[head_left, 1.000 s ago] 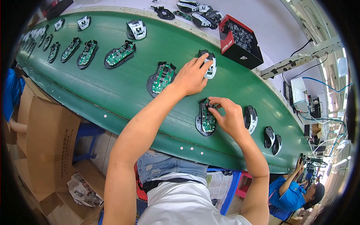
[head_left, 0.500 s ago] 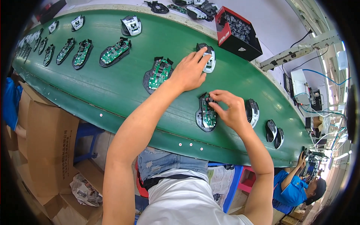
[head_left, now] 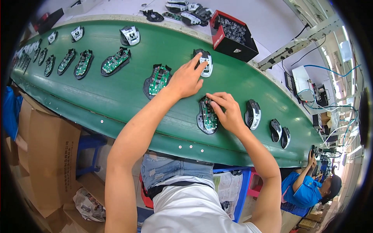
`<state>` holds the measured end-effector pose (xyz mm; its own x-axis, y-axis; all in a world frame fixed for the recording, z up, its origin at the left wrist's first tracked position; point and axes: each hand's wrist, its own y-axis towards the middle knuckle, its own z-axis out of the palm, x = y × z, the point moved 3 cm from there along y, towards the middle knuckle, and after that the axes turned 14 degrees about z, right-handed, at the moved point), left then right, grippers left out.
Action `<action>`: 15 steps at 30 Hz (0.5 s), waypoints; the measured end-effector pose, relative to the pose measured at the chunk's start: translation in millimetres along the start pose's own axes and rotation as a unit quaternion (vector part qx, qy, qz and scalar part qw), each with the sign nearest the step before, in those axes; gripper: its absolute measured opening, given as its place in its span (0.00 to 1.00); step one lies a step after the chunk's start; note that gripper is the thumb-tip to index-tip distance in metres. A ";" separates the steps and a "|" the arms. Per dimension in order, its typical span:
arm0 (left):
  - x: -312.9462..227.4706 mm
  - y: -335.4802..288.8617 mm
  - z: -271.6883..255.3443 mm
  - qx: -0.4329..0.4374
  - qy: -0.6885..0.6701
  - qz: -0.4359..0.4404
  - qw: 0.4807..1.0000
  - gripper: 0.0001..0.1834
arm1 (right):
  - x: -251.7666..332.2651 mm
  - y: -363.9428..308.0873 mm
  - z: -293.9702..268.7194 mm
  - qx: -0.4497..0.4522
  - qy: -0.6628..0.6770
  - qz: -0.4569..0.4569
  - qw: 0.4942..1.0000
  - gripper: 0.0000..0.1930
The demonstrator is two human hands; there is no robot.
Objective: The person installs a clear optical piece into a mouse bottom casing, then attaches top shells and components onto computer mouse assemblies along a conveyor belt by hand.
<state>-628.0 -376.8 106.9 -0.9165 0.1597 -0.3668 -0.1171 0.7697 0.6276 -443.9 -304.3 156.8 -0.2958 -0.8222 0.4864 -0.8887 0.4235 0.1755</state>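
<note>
My left hand (head_left: 187,79) reaches across the green belt, fingers stretched out and apart. Its fingertips rest on a black-and-white mouse top cover (head_left: 208,69) near the far edge. Closer to me lies an open mouse base (head_left: 208,119) with a green circuit board. At its far end the thumb and forefinger of my right hand (head_left: 230,114) are pinched together; whatever is between them is hidden. Left of it, partly behind my left wrist, lies another mouse base with a circuit board (head_left: 158,80). A closed mouse (head_left: 253,114) lies right of my right hand.
Several mouse bases (head_left: 115,62) and covers (head_left: 130,35) lie along the green belt (head_left: 128,91) to the left. Two mice (head_left: 276,131) are farther right. A red-and-black box (head_left: 237,48) of small parts stands beyond the belt. A person in blue (head_left: 307,190) works at far right.
The view has turned slightly, shifting the nearby things leftward in the picture. My left hand stays at the top cover and my right hand at the mouse base.
</note>
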 end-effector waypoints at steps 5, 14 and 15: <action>-4.8 -6.0 -11.4 0.011 -0.007 -0.004 1.000 0.32 | -3.5 -3.8 -0.1 -0.002 0.094 0.073 0.993 0.11; -28.1 -10.0 -33.9 0.170 -0.131 0.068 0.974 0.25 | -11.1 -3.3 -4.1 0.014 0.123 0.048 0.991 0.13; -29.2 -10.8 -30.4 0.180 -0.146 0.069 0.970 0.23 | -11.4 -2.6 -4.4 0.020 0.134 0.054 0.989 0.13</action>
<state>-611.5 -408.5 131.7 -0.7597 0.4046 -0.5090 0.1887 0.8863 0.4229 -436.6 -294.4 154.6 -0.2902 -0.6403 0.7112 -0.8722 0.4828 0.0788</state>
